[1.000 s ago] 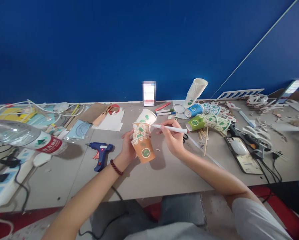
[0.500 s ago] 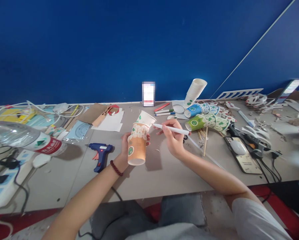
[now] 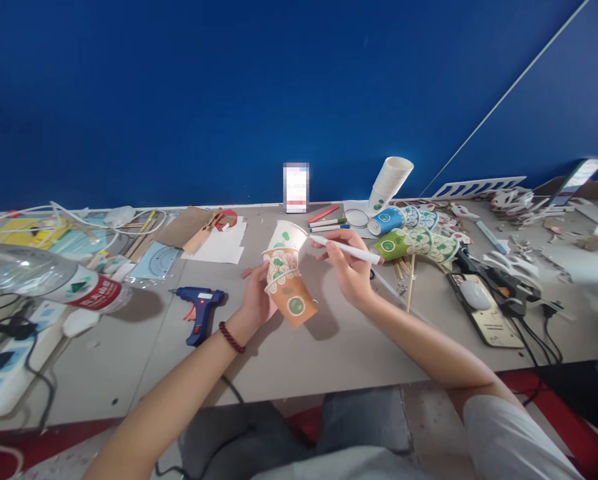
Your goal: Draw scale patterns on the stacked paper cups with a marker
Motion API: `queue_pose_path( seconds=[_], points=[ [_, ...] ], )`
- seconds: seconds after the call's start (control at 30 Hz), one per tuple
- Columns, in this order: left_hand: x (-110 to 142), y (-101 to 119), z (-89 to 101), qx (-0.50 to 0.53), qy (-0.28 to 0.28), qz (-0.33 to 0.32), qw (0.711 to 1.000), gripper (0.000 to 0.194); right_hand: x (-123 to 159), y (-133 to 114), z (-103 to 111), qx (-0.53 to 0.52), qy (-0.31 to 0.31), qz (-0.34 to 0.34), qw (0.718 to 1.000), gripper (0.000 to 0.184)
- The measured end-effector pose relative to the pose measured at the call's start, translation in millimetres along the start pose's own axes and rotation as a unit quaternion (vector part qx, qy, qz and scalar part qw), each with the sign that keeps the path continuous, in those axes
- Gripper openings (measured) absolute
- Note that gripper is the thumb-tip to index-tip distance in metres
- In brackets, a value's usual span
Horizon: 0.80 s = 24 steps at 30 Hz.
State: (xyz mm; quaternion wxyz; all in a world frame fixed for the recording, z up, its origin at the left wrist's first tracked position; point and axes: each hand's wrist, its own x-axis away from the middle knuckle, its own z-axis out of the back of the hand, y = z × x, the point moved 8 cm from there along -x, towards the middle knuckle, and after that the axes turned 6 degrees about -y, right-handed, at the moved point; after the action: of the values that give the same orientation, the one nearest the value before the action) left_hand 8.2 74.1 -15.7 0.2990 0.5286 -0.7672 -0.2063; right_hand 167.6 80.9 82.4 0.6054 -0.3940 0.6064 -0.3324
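Note:
A curved chain of paper cups (image 3: 283, 267), white at the far end and orange at the near end, is held above the table by my left hand (image 3: 257, 293), its fingers partly hidden behind the cups. In my right hand (image 3: 351, 273) is a white marker pen (image 3: 349, 249), pinched with its tip close to the white cup's rim. I cannot tell whether the tip touches the rim. Right of that hand lie a green cup chain (image 3: 419, 245) and a blue cup chain (image 3: 399, 219). A blue glue gun (image 3: 201, 307) rests left of my left hand.
A stack of white cups (image 3: 391, 180) leans near the blue wall, with markers (image 3: 327, 225) beside it. A lit phone (image 3: 297, 188) stands at the back. At the left lie a plastic bottle (image 3: 53, 277) and a power strip (image 3: 23, 353); a mouse (image 3: 475, 292) is at the right.
My left hand has turned the cup chain, so its orange end swings right and its logo faces me more. The marker stays in my right hand, with its tip near the rim.

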Motion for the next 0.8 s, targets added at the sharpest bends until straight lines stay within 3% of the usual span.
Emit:
queue_pose_path(
  seconds=[0.1, 0.3, 0.43, 0.53, 0.67, 0.8],
  points=[
    [-3.3, -5.0, -4.1, 0.005, -0.048, 0.008, 0.999, 0.034, -6.0, -0.1, -3.2, 0.053, -0.049, -0.006, 0.997, 0.014],
    [-5.7, -10.2, -1.6, -0.076, -0.081, 0.013, 0.994, 0.038, -18.1, 0.6, -4.1, 0.063, -0.123, -0.027, 0.99, 0.014],
    [0.1, -15.5, -15.0, -0.116, -0.177, 0.039, 0.977, 0.05, -23.9, -13.4, -5.4, 0.11, -0.175, 0.002, 0.979, 0.012],
    [4.7, -20.8, -21.2, -0.134, -0.221, 0.061, 0.964, 0.056, -25.6, -16.3, -4.5, 0.1, -0.188, -0.012, 0.977, 0.012],
    [4.1, -16.8, -22.5, -0.104, -0.214, 0.045, 0.97, 0.057, -22.5, -16.8, -9.0, 0.074, -0.21, -0.038, 0.974, 0.011],
    [2.7, -11.8, -24.1, -0.023, -0.193, 0.075, 0.978, 0.066, -19.7, -19.0, -11.1, 0.065, -0.201, -0.056, 0.976, 0.012]
  ],
)
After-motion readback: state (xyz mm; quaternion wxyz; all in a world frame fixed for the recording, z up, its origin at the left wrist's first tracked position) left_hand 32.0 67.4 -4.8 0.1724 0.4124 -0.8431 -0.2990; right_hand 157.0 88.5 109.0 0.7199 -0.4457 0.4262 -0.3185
